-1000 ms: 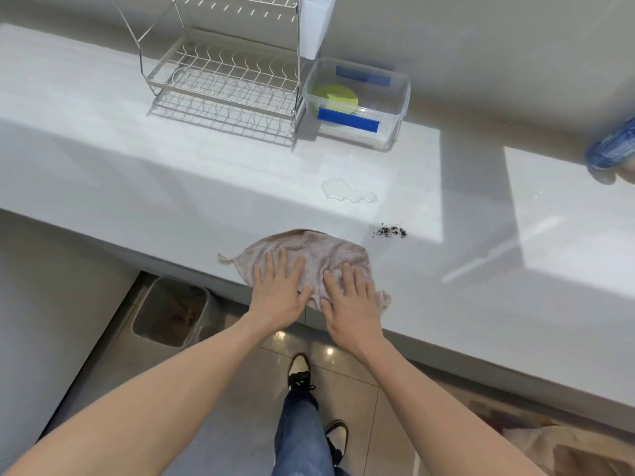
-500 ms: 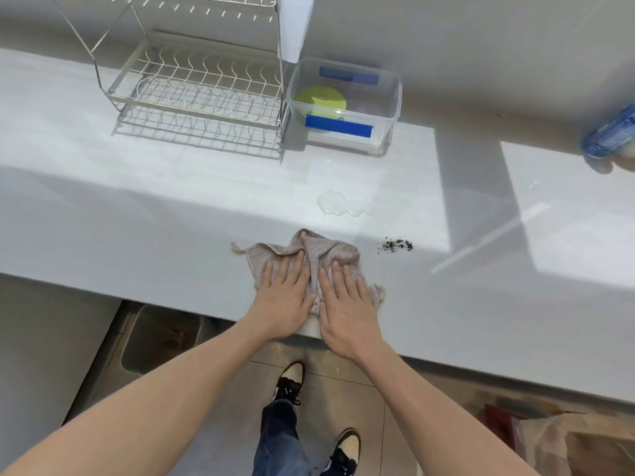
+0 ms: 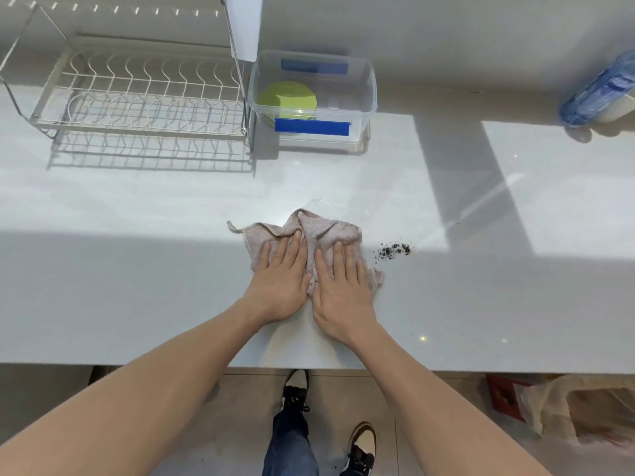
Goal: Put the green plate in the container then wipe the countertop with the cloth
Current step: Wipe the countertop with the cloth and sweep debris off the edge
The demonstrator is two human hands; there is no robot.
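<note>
The green plate (image 3: 287, 99) lies inside the clear plastic container (image 3: 372, 84) at the back of the white countertop (image 3: 137, 269). A beige cloth (image 3: 330, 228) lies bunched in the middle of the countertop. My left hand (image 3: 280, 283) and my right hand (image 3: 343, 293) press flat on it side by side, fingers pointing away from me. The cloth's far edge touches a small water puddle (image 3: 338, 206). A patch of dark crumbs (image 3: 395, 249) lies just right of the cloth, apart from it.
A wire dish rack (image 3: 137, 97) stands left of the container. A blue-wrapped bottle (image 3: 598, 94) lies at the far right by the wall. Below the counter edge are my shoes (image 3: 295, 386) and a brown bag (image 3: 567, 407) on the floor.
Both hands have pushed the cloth away from the counter's front edge toward the puddle. The cloth has bunched up and now reaches the water.
</note>
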